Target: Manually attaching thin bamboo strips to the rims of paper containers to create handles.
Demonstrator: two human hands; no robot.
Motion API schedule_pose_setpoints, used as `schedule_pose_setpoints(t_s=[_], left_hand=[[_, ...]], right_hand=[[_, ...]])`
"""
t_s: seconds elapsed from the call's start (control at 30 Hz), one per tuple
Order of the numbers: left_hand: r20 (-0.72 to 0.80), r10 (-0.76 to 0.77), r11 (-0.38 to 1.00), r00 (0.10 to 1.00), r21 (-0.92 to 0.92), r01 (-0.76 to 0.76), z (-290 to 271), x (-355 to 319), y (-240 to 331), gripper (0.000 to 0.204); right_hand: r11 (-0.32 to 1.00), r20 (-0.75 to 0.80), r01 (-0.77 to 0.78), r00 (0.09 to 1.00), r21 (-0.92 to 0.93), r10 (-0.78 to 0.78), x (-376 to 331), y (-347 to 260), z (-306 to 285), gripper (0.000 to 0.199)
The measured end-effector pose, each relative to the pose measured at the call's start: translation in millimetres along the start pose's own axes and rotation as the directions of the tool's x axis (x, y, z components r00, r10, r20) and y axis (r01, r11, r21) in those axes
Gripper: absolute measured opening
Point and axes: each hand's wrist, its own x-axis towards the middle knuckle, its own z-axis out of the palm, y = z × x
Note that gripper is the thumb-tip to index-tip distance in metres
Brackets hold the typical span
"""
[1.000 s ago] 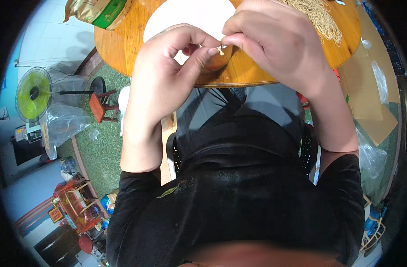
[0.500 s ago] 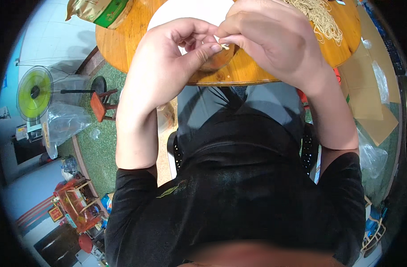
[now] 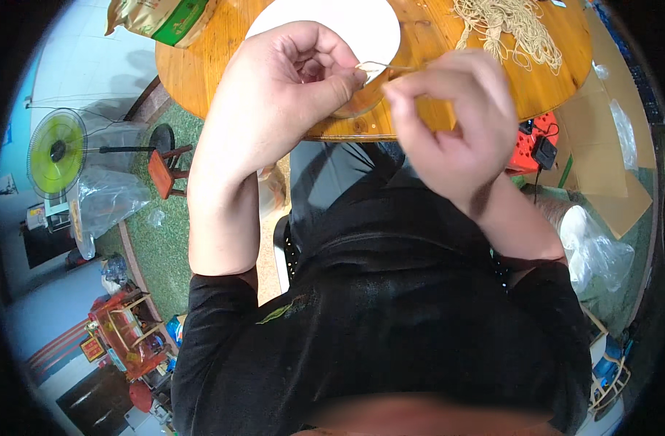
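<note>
Your left hand [image 3: 281, 91] pinches one end of a thin cord [image 3: 390, 66] above the table [image 3: 194, 80]; your right hand [image 3: 481, 109] is curled beside it, its grip unclear. Any finished work is hidden; a tangled heap of cord [image 3: 510, 29] lies unused.

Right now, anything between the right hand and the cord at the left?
Nothing visible: the thin cord spans from the left hand to the right hand, only the white disc and wooden table behind it. Right-hand grip isn't clear.
</note>
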Motion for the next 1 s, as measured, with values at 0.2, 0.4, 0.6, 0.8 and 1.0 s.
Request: schedule_pose_setpoints(t_s=[0.2,0.4,0.6,0.8,1.0], left_hand=[[0.027,-0.083,0.991,0.996,-0.101,0.085,-1,2,3,0.007],[0.044,-0.058,0.99,0.997,-0.125,0.063,-4,3,0,0.008],[0.043,-0.037,0.987,0.998,-0.155,0.043,-4,1,-3,0.008],[0.001,-0.031,0.985,1.0,-0.167,0.031,-1,0,-5,0.006],[-0.032,-0.013,0.994,0.999,-0.108,0.009,3,-3,-5,0.006]], right_hand=[[0.965,0.022,-0.25,0.968,0.085,0.249,-12,-14,16,0.019],[0.96,0.044,-0.249,0.968,0.125,0.246,-10,-10,23,0.019],[0.937,0.114,-0.328,0.942,0.121,0.315,-2,-13,21,0.012],[0.808,0.285,-0.552,0.824,0.205,0.49,2,-13,20,0.007],[0.657,0.352,-0.687,0.725,0.311,0.592,-1,-17,20,0.005]])
